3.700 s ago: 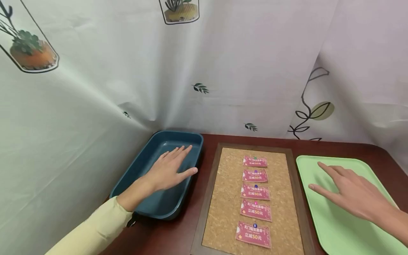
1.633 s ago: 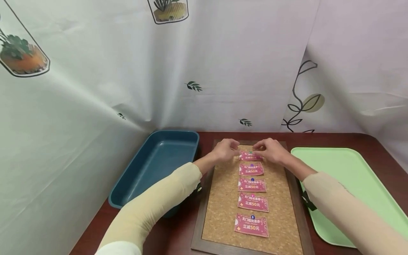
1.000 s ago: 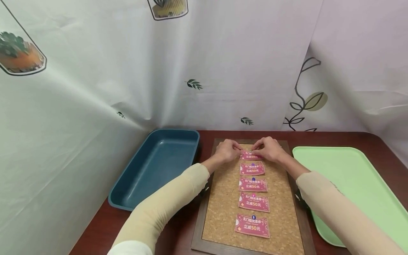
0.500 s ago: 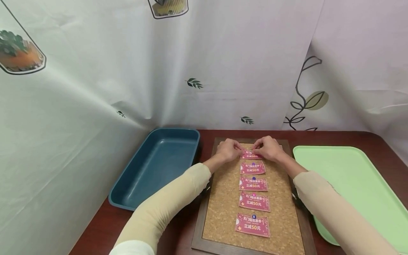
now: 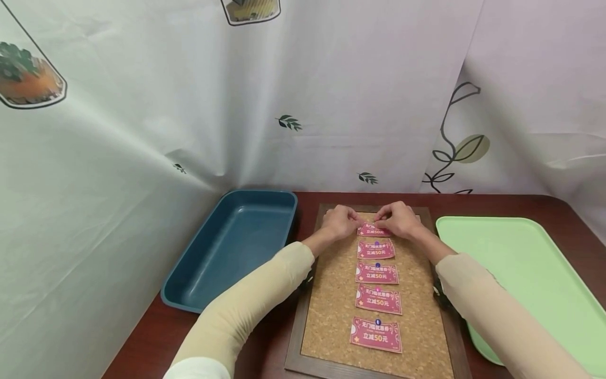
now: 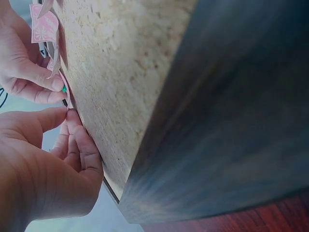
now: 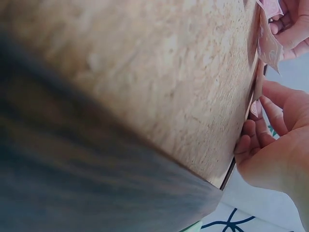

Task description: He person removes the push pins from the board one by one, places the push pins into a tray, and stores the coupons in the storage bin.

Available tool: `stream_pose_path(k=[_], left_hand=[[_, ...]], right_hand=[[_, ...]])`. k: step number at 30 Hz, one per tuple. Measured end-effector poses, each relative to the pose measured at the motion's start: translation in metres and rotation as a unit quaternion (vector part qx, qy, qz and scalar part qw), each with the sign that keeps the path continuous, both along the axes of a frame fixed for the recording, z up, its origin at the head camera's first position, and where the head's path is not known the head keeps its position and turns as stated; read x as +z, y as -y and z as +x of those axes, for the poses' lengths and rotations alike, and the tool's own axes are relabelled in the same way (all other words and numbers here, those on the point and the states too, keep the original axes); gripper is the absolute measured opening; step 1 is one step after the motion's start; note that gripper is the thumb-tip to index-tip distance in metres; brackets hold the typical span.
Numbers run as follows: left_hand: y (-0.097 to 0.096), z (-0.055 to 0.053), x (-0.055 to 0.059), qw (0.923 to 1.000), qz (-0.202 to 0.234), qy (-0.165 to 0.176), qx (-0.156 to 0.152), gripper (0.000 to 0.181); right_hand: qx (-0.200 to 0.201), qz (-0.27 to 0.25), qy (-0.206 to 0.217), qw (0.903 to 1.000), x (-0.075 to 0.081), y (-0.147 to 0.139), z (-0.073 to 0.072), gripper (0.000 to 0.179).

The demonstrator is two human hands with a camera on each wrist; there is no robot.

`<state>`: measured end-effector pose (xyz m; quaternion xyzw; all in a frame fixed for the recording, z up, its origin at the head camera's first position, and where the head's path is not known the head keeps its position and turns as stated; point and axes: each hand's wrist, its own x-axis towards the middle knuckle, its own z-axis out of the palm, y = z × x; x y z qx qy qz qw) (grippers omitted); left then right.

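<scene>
Several pink paper coupons hang in a column on a framed corkboard (image 5: 331, 300), each with a small coloured pushpin at its upper edge, such as the blue pushpin (image 5: 377, 322) on the nearest. At the far end, my left hand (image 5: 338, 222) pinches the left edge of the top coupon (image 5: 373, 231) between thumb and forefinger. My right hand (image 5: 400, 220) is at the same coupon's upper middle. In the left wrist view, its thumb and finger pinch a green pushpin (image 6: 64, 89) there. The right wrist view shows my right fingers curled by the board's edge, the pin hidden.
A deep blue tray (image 5: 170, 295) stands left of the board, and a flat light green tray (image 5: 502, 247) lies to its right, partly under my right sleeve. Both rest on a dark red table (image 5: 137, 337). A patterned white curtain (image 5: 331, 95) closes off the back and left.
Both hands, earlier spread over the two trays, have moved inward to the top coupon. They have taken hold of the coupon and its pushpin; the last half second shows hardly any motion.
</scene>
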<state>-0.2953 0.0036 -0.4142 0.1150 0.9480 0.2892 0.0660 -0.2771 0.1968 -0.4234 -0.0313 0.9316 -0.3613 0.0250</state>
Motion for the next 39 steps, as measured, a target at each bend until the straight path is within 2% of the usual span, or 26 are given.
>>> stream_pose_path(k=[8,20,28,39], left_hand=[[0.000,0.001,0.001,1.0000,0.002,0.002,0.000,0.017],[0.001,0.004,0.002,0.9999,0.012,0.010,0.007,0.017],[0.002,0.003,0.006,0.9990,0.028,0.032,0.014,0.016],[0.004,0.002,0.013,0.9993,0.027,0.023,-0.007,0.014]], right_hand=[[-0.004,0.002,0.000,1.0000,0.002,-0.001,0.002,0.016],[-0.002,-0.026,0.021,0.9994,0.004,-0.002,0.004,0.018],[-0.004,-0.040,0.022,0.9989,0.005,-0.002,0.007,0.018],[-0.002,-0.055,0.002,0.9985,0.011,-0.011,0.012,0.019]])
